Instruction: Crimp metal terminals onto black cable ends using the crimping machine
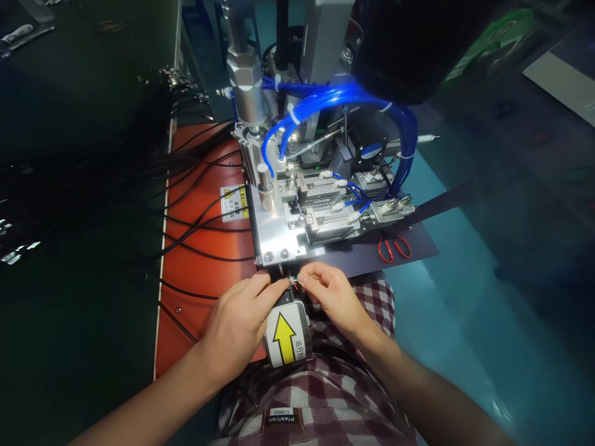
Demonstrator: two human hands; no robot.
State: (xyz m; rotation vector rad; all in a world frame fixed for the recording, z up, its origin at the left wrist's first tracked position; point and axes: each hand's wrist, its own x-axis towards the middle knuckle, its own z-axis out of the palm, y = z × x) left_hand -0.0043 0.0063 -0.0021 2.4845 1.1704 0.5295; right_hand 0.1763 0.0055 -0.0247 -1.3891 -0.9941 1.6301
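Observation:
Thin coloured wires (294, 282), red, green and white among them, spread at the end of a cable in front of the machine. My right hand (331, 294) pinches the wire tips between thumb and forefinger. From the other side my left hand (242, 316) is closed, its thumb and fingertips at the cable end where the wires come out; the cable itself is mostly hidden under that hand. Just below the fingertips is a white roller-like conveyor end (286, 334) bearing a yellow arrow. The metal press machine (274, 229) rises directly beyond both hands.
Several black cables (204, 217) cross the orange plate (195, 272) at left, by a warning label (235, 203). Blue air tubes (344, 96) arch over the machine. Red-handled scissors (394, 249) lie on the dark base plate (418, 248). A dense cable bundle (93, 167) lies far left.

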